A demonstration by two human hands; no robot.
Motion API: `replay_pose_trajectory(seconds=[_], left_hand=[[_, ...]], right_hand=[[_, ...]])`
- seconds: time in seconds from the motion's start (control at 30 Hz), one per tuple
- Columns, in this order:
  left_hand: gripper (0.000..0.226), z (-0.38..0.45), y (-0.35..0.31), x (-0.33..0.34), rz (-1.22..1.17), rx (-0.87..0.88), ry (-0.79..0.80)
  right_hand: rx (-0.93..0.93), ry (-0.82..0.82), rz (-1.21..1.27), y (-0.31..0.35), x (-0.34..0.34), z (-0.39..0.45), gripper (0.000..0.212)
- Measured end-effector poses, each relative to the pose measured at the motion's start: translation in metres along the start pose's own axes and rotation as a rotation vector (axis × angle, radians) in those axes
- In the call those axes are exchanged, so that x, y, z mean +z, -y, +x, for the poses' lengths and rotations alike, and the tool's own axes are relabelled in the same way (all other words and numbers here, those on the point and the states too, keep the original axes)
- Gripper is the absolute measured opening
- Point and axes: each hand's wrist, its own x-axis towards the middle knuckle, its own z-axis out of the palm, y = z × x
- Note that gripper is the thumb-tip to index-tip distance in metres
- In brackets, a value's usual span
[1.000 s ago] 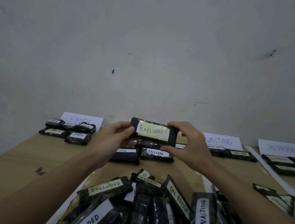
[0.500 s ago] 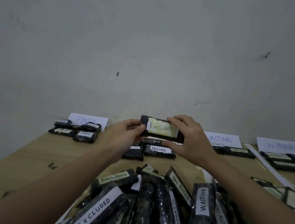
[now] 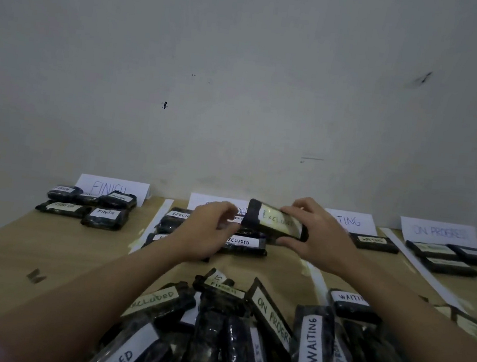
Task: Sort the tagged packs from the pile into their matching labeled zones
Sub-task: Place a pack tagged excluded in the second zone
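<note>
Head view, frame centre: right hand (image 3: 318, 239) pinches EXCLUDED pack (image 3: 275, 222) above EXCLUDED zone sign (image 3: 198, 203); left hand (image 3: 205, 232) fingers loosely curled, off the pack. Step: placement. Next: lower beside 1 sorted pack (image 3: 243, 243), release.

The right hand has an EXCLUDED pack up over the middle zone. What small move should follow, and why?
Probably lower the EXCLUDED pack onto the packs already lying before the EXCLUDED sign and let go. The right hand alone grips it, tilted, above that zone; the left hand is off it, fingers curled near its end. Its tag matches the packs below.
</note>
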Motion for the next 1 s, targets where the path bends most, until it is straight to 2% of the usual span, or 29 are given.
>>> replay_pose_trajectory(seconds=[0.13,0.33,0.57,0.67,0.73,0.8,0.93,1.0], left_hand=[[0.030,-0.007,0.034,0.001,0.284,0.063,0.194],[0.029,-0.013,0.066,-0.006,0.382,0.065,0.316],[0.031,-0.021,0.082,-0.014,0.361,0.059,0.334],[0.032,-0.024,0.084,-0.015,0.350,0.061,0.320],[0.031,-0.024,0.085,-0.015,0.337,0.063,0.304],[0.031,-0.025,0.086,-0.015,0.328,0.060,0.289],[0.030,-0.029,0.085,-0.014,0.311,0.054,0.265],[0.030,-0.032,0.085,-0.017,0.306,0.049,0.257]], right_hand=[[-0.027,0.204,-0.105,0.002,0.036,0.000,0.060],[-0.093,0.393,-0.203,0.011,0.074,0.012,0.057],[-0.066,0.517,-0.206,0.012,0.089,0.017,0.042],[-0.102,0.513,-0.155,0.016,0.085,0.018,0.040],[-0.162,0.497,-0.050,0.026,0.083,0.023,0.037],[-0.279,0.547,0.020,0.038,0.086,0.031,0.038],[-0.478,0.761,-0.145,0.056,0.100,0.046,0.058],[-0.519,0.819,-0.206,0.061,0.102,0.049,0.059]])
